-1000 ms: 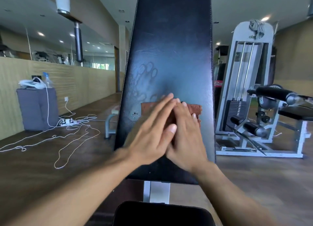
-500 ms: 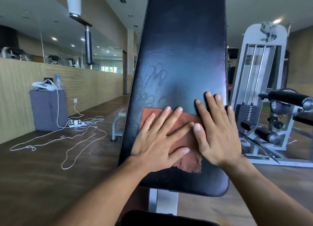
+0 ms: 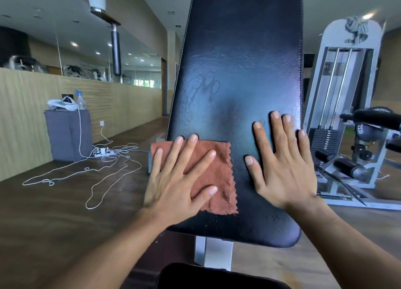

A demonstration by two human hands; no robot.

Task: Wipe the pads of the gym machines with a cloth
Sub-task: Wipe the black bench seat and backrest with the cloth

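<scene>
A tall black back pad (image 3: 238,76) of a bench stands upright in front of me, with faint hand marks on its shiny surface. A rust-orange cloth (image 3: 219,176) lies flat against the pad's lower left part, overhanging its left edge. My left hand (image 3: 180,178) presses on the cloth with fingers spread and straight. My right hand (image 3: 284,163) rests flat on the bare pad to the right of the cloth, fingers spread, apart from the cloth. The black seat pad (image 3: 217,278) shows at the bottom edge.
A white post (image 3: 213,252) carries the back pad. A grey weight-stack machine (image 3: 345,106) with black roller pads (image 3: 349,169) stands at the right. At the left, a grey box (image 3: 69,134) with a spray bottle (image 3: 79,101) sits by the wall, white cords (image 3: 104,165) strewn over the dark floor.
Both hands lay stacked on the cloth, then parted. My left hand slid the cloth left to the pad's edge, while my right hand moved right onto the bare pad.
</scene>
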